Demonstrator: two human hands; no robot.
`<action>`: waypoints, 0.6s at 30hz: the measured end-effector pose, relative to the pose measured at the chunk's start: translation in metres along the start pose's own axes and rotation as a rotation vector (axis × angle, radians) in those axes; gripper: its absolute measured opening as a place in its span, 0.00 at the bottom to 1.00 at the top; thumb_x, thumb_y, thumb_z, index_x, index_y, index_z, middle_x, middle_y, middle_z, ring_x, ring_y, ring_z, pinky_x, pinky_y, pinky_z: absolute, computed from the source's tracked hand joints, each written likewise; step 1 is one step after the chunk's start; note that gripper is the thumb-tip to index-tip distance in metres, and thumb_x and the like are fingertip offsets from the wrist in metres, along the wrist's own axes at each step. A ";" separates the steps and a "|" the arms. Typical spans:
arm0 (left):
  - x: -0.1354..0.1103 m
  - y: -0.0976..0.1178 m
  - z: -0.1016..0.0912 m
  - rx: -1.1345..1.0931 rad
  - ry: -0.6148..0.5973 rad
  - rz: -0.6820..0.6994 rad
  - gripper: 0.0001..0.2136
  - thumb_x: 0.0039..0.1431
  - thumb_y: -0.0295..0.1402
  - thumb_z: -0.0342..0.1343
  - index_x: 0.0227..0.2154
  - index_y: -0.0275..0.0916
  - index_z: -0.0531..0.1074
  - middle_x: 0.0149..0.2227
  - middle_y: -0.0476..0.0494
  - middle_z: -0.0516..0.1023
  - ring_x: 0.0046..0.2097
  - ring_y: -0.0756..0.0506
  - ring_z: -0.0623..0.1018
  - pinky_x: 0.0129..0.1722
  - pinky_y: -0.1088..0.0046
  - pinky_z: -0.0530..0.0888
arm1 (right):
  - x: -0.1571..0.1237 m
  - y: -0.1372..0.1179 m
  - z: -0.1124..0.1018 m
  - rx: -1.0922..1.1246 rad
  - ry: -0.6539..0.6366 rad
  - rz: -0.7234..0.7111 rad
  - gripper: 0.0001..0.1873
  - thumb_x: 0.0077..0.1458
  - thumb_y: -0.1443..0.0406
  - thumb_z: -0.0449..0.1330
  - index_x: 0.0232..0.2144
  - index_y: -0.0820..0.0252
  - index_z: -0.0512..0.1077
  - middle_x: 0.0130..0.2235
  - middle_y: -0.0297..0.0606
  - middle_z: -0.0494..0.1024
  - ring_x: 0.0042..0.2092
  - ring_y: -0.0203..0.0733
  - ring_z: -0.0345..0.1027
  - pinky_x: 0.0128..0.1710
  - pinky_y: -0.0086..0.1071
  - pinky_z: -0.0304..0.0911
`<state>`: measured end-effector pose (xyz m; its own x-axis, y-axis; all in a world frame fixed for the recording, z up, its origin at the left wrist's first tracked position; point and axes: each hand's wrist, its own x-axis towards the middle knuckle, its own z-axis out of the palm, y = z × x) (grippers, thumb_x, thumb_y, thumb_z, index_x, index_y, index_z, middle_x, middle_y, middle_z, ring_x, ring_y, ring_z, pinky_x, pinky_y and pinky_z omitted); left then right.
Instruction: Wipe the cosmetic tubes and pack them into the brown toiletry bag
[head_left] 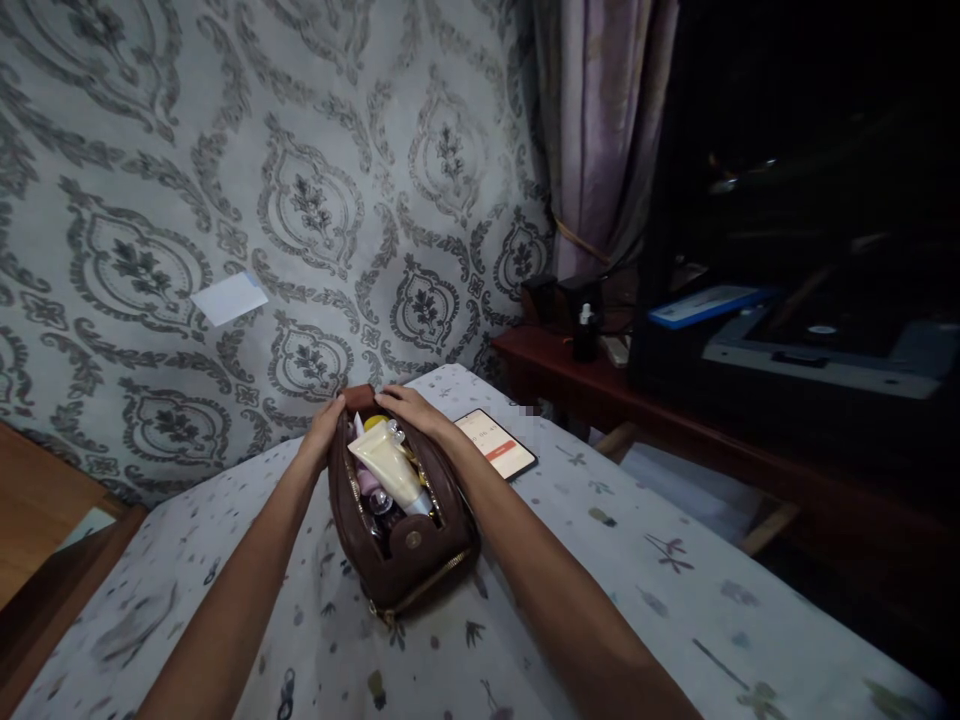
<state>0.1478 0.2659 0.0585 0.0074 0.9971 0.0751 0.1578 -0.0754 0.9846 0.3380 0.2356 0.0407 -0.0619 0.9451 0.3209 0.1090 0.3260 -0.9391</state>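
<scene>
A brown zip pouch lies open on the patterned bedsheet, stuffed with toiletries, among them a cream tube and small bottles. My left hand grips the pouch's far left rim, fingers curled on it. On the far right rim my right hand is closed, near the end of the zip. Both forearms run along the pouch's sides.
A smartphone with a lit screen lies on the sheet right of the pouch. A patterned wall with a white paper is behind. A dark wooden desk with small bottles and a printer stands at right.
</scene>
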 end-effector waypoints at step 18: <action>0.034 0.008 0.002 -0.022 0.009 -0.142 0.08 0.44 0.33 0.64 0.27 0.35 0.74 0.16 0.47 0.74 0.18 0.47 0.71 0.21 0.71 0.69 | -0.007 -0.014 0.001 -0.116 -0.035 -0.127 0.13 0.56 0.61 0.58 0.40 0.58 0.79 0.41 0.38 0.81 0.47 0.47 0.72 0.50 0.37 0.62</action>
<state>0.1510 0.2995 0.0690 -0.0226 0.9977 -0.0636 0.1350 0.0661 0.9886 0.3360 0.2246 0.0512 -0.1164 0.8955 0.4296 0.2118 0.4449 -0.8702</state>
